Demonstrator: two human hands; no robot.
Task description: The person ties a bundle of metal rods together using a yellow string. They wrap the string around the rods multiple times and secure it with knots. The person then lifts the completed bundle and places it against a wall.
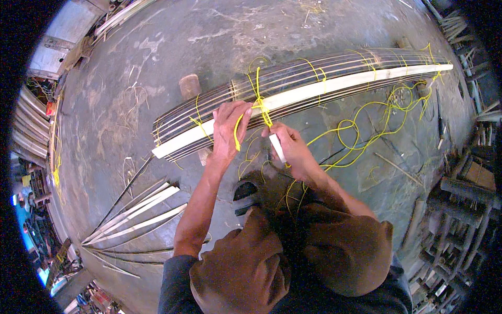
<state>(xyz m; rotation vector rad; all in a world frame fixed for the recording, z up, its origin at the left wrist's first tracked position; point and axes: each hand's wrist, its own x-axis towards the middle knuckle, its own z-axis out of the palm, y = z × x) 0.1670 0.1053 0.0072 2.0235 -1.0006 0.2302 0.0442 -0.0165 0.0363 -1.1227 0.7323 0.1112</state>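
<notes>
While the right hand (293, 147) clasps a short pale piece (277, 148), the left hand (230, 124) pinches yellow cord (237, 138) over a long pale strip (314, 90), apparently steadying it along the slatted bundle (282, 78), laid left to right, seemingly propped on a log (190, 86).

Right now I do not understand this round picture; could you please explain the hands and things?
No machine here: these are a person's bare hands, seen by a fisheye camera on their head, so straight edges bend. Over the grey floor lies a long panel of thin slats, a broad pale strip along it, bound with yellow cord. The left hand touches the strip beside the cord; the right hand holds a short pale piece, its kind unclear. Loose strips fan out at lower left.
</notes>
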